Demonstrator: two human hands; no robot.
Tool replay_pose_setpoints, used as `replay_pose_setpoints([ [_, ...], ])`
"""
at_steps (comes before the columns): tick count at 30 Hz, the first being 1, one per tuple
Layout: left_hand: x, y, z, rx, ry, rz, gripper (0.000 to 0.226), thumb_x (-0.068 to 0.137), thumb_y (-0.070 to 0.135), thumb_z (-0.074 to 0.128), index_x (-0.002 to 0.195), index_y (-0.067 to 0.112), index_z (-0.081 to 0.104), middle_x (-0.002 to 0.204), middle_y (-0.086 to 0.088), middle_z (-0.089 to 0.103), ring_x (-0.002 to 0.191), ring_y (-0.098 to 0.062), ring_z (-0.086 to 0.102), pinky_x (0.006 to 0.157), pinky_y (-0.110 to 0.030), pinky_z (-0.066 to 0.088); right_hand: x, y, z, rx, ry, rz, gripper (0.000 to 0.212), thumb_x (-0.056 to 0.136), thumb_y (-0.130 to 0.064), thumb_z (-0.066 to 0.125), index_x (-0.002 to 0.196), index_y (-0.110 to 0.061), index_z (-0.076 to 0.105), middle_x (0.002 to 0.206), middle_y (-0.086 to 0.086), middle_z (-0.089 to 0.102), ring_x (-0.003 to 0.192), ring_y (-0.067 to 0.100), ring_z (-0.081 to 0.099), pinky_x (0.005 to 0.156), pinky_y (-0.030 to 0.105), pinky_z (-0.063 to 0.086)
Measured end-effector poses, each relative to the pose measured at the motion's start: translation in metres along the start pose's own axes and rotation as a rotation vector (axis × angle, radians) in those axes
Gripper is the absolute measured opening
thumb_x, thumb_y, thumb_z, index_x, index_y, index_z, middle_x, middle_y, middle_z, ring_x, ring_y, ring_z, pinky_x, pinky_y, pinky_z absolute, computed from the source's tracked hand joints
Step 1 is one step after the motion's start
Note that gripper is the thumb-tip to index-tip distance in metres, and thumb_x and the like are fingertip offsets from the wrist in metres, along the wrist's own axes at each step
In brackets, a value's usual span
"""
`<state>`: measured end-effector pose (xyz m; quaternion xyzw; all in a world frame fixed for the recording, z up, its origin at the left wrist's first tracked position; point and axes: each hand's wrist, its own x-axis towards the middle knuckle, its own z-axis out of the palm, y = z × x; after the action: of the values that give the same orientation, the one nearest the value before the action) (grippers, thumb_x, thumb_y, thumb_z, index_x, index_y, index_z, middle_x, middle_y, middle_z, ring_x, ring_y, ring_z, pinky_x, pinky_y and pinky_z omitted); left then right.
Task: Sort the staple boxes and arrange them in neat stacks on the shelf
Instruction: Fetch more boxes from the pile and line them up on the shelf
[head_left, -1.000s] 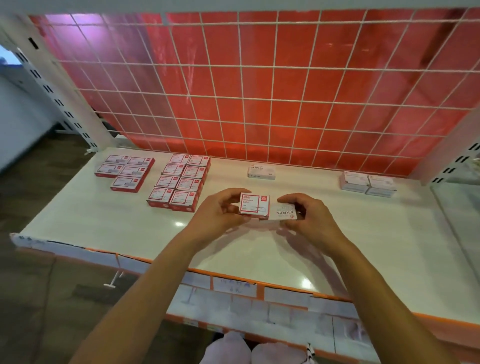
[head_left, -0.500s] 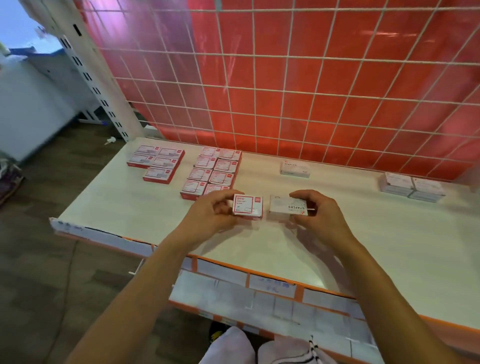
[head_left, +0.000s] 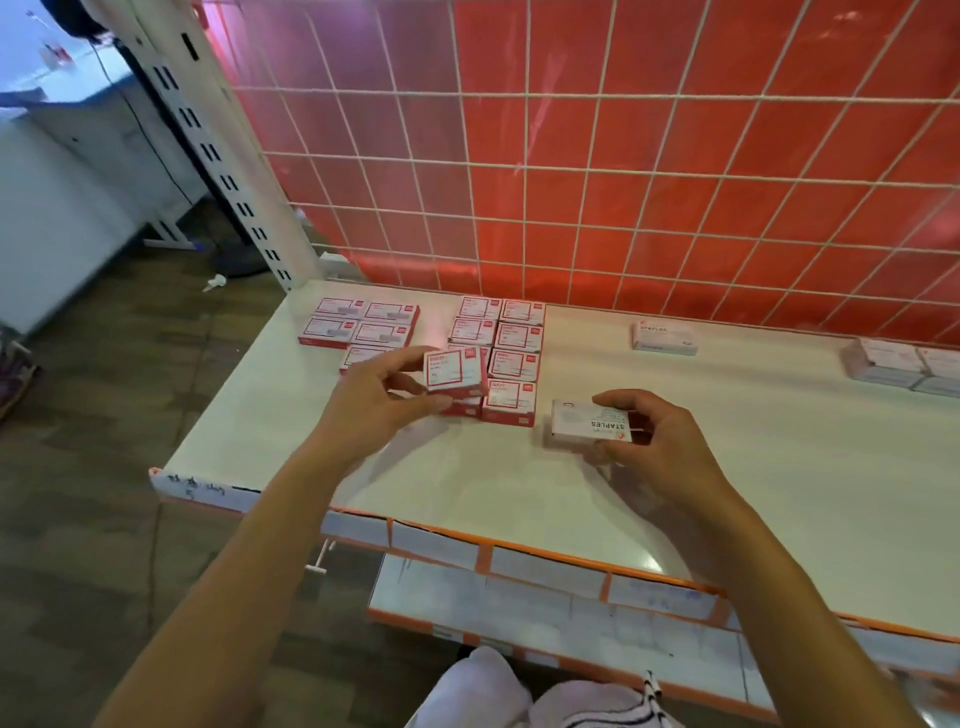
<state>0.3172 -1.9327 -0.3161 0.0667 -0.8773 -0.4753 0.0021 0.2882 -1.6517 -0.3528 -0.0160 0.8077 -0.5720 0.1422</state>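
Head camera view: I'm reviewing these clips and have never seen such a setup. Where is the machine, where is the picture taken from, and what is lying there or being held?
There is no machine here. A person works with bare hands, and the camera sits on their head, looking forward and down, so both forearms enter from the bottom edge. The left hand holds a red-edged staple box over the near end of a two-column block of red boxes. The right hand pinches a white box printed STAPLES low over the white shelf. A second group of red boxes lies further left. A single white box lies at the back, and more white boxes are stacked far right.
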Motion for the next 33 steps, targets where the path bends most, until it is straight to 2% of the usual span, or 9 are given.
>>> replay_pose_setpoints([
  [2, 0.014, -0.003, -0.007, 0.032, 0.028, 0.006, 0.043, 0.079, 0.02, 0.076, 0.119, 0.028, 0.063, 0.1, 0.02, 0.068, 0.086, -0.004, 0.065, 0.075, -0.018, 0.051, -0.001, 0.0, 0.004, 0.035, 0.022, 0.03, 0.049, 0.073, 0.006, 0.074, 0.11, -0.023, 0.062, 0.11, -0.002, 0.065, 0.105, 0.016, 0.06, 0.088, 0.032, 0.054],
  [4, 0.028, -0.004, -0.01, 0.051, 0.043, 0.002, 0.042, 0.08, 0.019, 0.075, 0.119, 0.028, 0.062, 0.098, 0.019, 0.067, 0.087, -0.004, 0.064, 0.072, -0.015, 0.05, -0.002, 0.0, 0.008, 0.041, 0.031, 0.04, 0.048, 0.074, 0.004, 0.074, 0.11, -0.024, 0.062, 0.111, -0.001, 0.065, 0.105, 0.017, 0.06, 0.087, 0.033, 0.055],
  [7, 0.048, -0.004, -0.008, 0.04, 0.019, 0.022, 0.04, 0.082, 0.017, 0.073, 0.119, 0.026, 0.063, 0.102, 0.015, 0.069, 0.087, 0.001, 0.065, 0.065, -0.009, 0.049, -0.003, 0.0, 0.013, 0.082, 0.055, 0.057, 0.048, 0.074, 0.005, 0.074, 0.109, -0.025, 0.062, 0.109, 0.0, 0.066, 0.102, 0.017, 0.061, 0.076, 0.026, 0.056],
  [11, 0.075, 0.002, -0.001, 0.081, 0.016, 0.012, 0.04, 0.08, 0.021, 0.075, 0.117, 0.033, 0.063, 0.092, 0.023, 0.067, 0.081, 0.003, 0.064, 0.071, -0.023, 0.054, -0.008, 0.0, 0.016, 0.182, 0.099, 0.089, 0.05, 0.073, 0.006, 0.073, 0.107, -0.03, 0.063, 0.102, -0.002, 0.067, 0.095, 0.014, 0.063, 0.064, 0.021, 0.053],
  [17, 0.108, 0.005, 0.008, 0.05, -0.021, 0.047, 0.035, 0.081, 0.015, 0.074, 0.111, 0.031, 0.066, 0.09, 0.024, 0.065, 0.088, 0.004, 0.061, 0.07, -0.016, 0.04, -0.008, -0.001, 0.014, 0.144, 0.127, 0.089, 0.047, 0.075, 0.004, 0.072, 0.11, -0.026, 0.062, 0.102, -0.006, 0.066, 0.094, 0.008, 0.063, 0.065, 0.015, 0.051],
  [20, 0.116, 0.006, 0.01, 0.079, -0.032, 0.055, 0.036, 0.082, 0.013, 0.072, 0.114, 0.029, 0.066, 0.089, 0.027, 0.063, 0.083, 0.011, 0.057, 0.069, -0.01, 0.037, -0.006, -0.001, 0.014, 0.117, 0.131, 0.088, 0.047, 0.075, 0.004, 0.073, 0.109, -0.027, 0.063, 0.1, -0.007, 0.067, 0.093, 0.008, 0.064, 0.066, 0.017, 0.052],
  [23, 0.122, 0.008, 0.009, 0.132, -0.042, 0.047, 0.036, 0.084, 0.014, 0.071, 0.117, 0.028, 0.065, 0.096, 0.019, 0.065, 0.079, 0.011, 0.054, 0.066, -0.008, 0.034, -0.002, 0.002, 0.012, 0.072, 0.13, 0.078, 0.047, 0.074, 0.001, 0.075, 0.109, -0.027, 0.062, 0.101, -0.009, 0.067, 0.093, 0.006, 0.063, 0.068, 0.017, 0.053],
  [29, 0.13, 0.007, 0.01, 0.157, -0.073, -0.015, 0.041, 0.085, 0.016, 0.07, 0.122, 0.03, 0.062, 0.105, 0.018, 0.064, 0.095, -0.005, 0.057, 0.085, -0.024, 0.04, 0.005, 0.004, 0.007, -0.039, 0.114, 0.046, 0.045, 0.076, -0.002, 0.075, 0.111, -0.025, 0.06, 0.106, -0.009, 0.064, 0.1, 0.005, 0.06, 0.072, 0.011, 0.052],
  [33, 0.132, 0.007, 0.011, 0.153, -0.092, -0.036, 0.041, 0.086, 0.016, 0.069, 0.124, 0.029, 0.06, 0.104, 0.017, 0.063, 0.094, -0.006, 0.058, 0.085, -0.025, 0.042, 0.007, 0.005, 0.006, -0.06, 0.111, 0.038, 0.045, 0.076, -0.003, 0.075, 0.112, -0.025, 0.061, 0.107, -0.008, 0.064, 0.101, 0.006, 0.06, 0.076, 0.014, 0.053],
])
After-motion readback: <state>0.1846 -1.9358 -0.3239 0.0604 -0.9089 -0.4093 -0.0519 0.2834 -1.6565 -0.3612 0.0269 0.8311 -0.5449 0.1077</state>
